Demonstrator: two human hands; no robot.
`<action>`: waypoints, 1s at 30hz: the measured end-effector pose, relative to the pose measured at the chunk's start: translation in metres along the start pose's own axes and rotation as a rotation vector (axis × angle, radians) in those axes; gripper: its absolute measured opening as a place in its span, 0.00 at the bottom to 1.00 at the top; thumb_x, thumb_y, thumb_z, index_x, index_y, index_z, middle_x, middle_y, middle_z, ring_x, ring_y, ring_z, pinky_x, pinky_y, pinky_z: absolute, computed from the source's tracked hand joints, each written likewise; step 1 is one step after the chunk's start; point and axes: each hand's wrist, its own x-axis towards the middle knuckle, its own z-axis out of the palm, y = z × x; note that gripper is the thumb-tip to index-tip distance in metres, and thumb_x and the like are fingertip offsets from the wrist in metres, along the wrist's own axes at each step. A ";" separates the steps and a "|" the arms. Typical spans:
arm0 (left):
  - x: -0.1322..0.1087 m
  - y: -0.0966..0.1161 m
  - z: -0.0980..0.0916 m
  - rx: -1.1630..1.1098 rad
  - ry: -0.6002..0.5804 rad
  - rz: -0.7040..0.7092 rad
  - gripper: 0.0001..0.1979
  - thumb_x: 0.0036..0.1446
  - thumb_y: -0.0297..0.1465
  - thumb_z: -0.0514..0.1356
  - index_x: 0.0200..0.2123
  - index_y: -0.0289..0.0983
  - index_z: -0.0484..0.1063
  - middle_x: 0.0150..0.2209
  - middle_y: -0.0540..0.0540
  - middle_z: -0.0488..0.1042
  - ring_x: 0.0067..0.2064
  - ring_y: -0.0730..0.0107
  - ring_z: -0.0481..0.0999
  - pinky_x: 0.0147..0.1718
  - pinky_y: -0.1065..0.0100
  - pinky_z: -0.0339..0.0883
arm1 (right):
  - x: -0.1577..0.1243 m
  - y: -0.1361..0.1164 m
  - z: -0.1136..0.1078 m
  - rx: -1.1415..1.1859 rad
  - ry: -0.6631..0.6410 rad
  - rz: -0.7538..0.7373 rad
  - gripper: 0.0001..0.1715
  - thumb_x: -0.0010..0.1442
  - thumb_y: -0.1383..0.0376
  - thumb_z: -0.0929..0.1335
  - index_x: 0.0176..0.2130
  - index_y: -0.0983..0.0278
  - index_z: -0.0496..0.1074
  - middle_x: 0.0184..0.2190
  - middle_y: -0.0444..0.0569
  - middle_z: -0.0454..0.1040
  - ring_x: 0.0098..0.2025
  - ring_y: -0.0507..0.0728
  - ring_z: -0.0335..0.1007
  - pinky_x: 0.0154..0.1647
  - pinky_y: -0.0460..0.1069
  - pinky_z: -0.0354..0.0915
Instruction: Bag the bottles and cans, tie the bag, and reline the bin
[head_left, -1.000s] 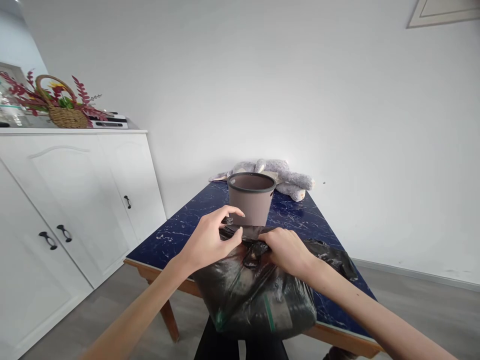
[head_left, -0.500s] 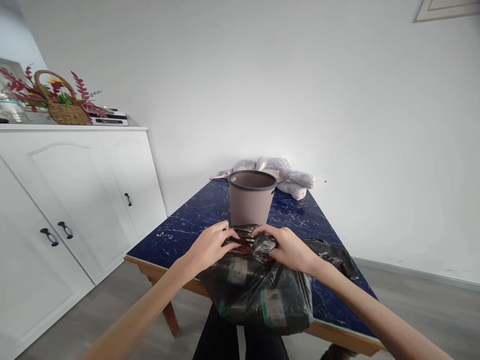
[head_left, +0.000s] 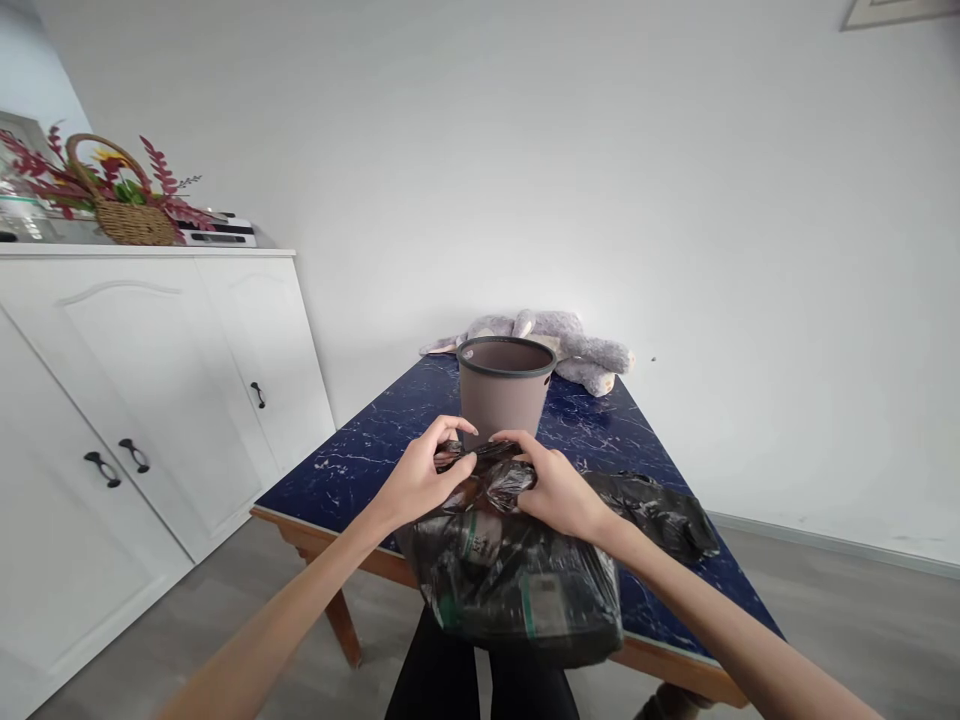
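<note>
A full black plastic bag (head_left: 517,585) rests on the near edge of the dark blue marble-patterned table (head_left: 360,460), with labelled items showing through its film. My left hand (head_left: 420,478) pinches the gathered top of the bag from the left. My right hand (head_left: 559,492) grips the bunched plastic from the right, fingers curled round it. Both hands meet at the bag's neck. Just behind them stands a grey-brown bin (head_left: 504,390) with a dark rim, upright and open at the top.
A grey plush toy (head_left: 559,345) lies at the table's far end by the wall. More crumpled black plastic (head_left: 660,510) lies on the table to the right. White cabinets (head_left: 150,400) on the left carry a flower basket (head_left: 124,205).
My hands have shifted on the bag's neck, gathering the plastic closer together and a little higher. The bag's top is more bunched than a second ago.
</note>
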 end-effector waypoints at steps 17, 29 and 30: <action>0.003 0.002 0.001 -0.443 0.149 0.046 0.24 0.73 0.50 0.51 0.62 0.42 0.64 0.49 0.43 0.76 0.51 0.61 0.76 0.53 0.61 0.70 | 0.034 -0.023 0.033 0.257 -0.011 -0.053 0.24 0.48 0.76 0.61 0.36 0.62 0.82 0.30 0.43 0.81 0.32 0.55 0.75 0.40 0.48 0.70; -0.016 -0.002 -0.006 -0.255 -0.092 -0.067 0.23 0.69 0.54 0.57 0.44 0.44 0.84 0.37 0.46 0.84 0.51 0.48 0.83 0.51 0.58 0.76 | 0.032 -0.026 0.028 0.311 -0.056 -0.121 0.17 0.55 0.69 0.64 0.37 0.62 0.82 0.40 0.48 0.84 0.49 0.62 0.80 0.55 0.55 0.71; -0.016 0.000 -0.005 -0.261 -0.055 -0.050 0.22 0.69 0.53 0.57 0.47 0.45 0.83 0.40 0.47 0.85 0.54 0.48 0.81 0.55 0.57 0.74 | 0.031 -0.026 0.027 0.300 -0.058 -0.102 0.18 0.55 0.70 0.64 0.39 0.62 0.82 0.40 0.48 0.84 0.48 0.62 0.80 0.55 0.55 0.71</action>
